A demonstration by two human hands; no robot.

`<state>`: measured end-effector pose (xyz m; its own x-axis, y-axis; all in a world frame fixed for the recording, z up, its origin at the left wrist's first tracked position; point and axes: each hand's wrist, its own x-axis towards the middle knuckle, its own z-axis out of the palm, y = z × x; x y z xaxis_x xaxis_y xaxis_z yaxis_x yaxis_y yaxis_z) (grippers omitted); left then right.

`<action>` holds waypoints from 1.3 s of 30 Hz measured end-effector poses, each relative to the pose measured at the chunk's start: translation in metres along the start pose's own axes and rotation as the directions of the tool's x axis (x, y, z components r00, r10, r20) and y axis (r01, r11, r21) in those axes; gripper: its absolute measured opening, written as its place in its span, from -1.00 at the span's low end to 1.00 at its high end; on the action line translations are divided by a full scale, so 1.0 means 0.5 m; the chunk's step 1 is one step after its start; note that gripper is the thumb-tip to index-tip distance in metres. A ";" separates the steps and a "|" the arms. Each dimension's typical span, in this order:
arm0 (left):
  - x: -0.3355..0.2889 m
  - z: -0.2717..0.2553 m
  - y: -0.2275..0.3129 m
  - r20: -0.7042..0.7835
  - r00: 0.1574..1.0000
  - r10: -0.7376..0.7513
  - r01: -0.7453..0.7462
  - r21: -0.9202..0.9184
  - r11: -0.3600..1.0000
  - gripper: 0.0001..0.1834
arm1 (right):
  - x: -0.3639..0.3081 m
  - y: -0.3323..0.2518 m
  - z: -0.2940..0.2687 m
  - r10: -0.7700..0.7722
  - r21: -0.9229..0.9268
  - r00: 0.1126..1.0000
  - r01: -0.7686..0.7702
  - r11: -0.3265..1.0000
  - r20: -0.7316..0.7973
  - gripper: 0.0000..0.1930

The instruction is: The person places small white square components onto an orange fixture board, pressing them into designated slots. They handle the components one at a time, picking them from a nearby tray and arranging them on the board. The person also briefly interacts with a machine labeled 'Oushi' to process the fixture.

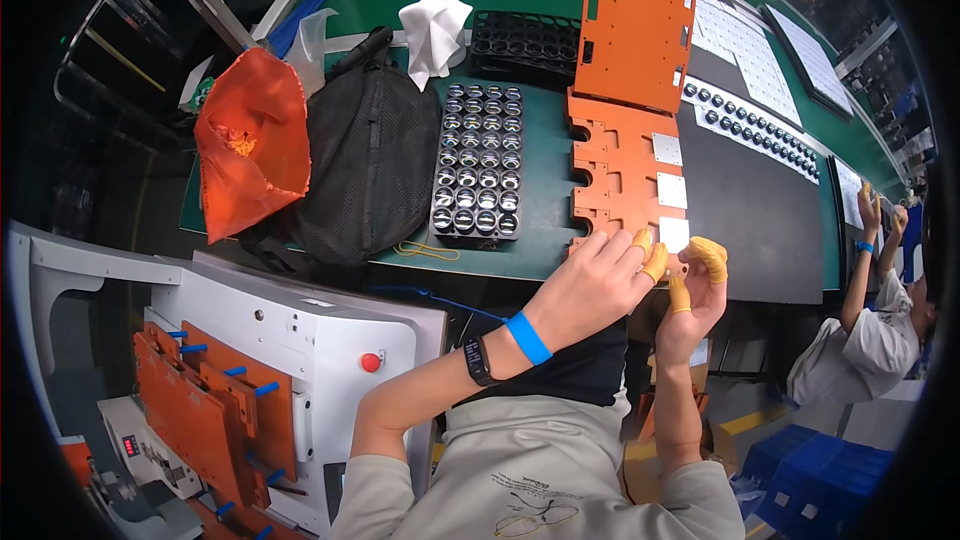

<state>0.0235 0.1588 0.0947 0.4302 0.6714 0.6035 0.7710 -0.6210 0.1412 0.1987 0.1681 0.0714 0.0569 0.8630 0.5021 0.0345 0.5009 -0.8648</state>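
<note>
Both my hands meet at the near edge of an orange fixture plate (625, 165) with half-round notches and pale square pads. My left hand (600, 275) reaches in with its yellow-covered fingertips pinched together; what they hold, if anything, is hidden. Beside it, my right hand (695, 305) is turned up, its covered thumb and fingers curled around a small spot in front of the plate. Whatever lies between them is too small to name. An upright orange panel (638, 25) stands at the plate's far side. To the left sits a tray of shiny round lens-like parts (478, 160).
Further left lie a black mesh bag (365, 150), an orange pouch (255, 145) and a white cloth (434, 35). A black rack (525, 43) stands behind the tray. Round parts line a white strip (750, 128) on a dark mat (745, 200). A co-worker (865, 340) is at right.
</note>
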 end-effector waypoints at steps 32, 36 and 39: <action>-0.212 -0.066 0.059 0.666 0.327 -0.670 -0.171 -0.656 -0.735 -0.47 | 0.112 -0.017 0.264 0.079 -0.549 0.810 0.319 0.773 0.582 -0.71; -0.226 -0.073 0.047 0.612 0.511 -0.604 0.045 -0.720 -0.692 -0.43 | 0.116 -0.022 0.268 0.077 -0.565 0.797 0.352 0.746 0.599 -0.74; -0.242 -0.057 0.042 0.584 0.605 -0.541 0.046 -0.705 -0.708 -0.45 | 0.116 -0.028 0.257 0.027 -0.512 0.838 0.306 0.802 0.544 -0.75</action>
<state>-0.0258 0.0530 0.0472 0.1171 0.9786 -0.1691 -0.8569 0.1857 0.4810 0.0735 0.2195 0.1126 -0.4944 0.7733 0.3969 0.5560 0.6323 -0.5394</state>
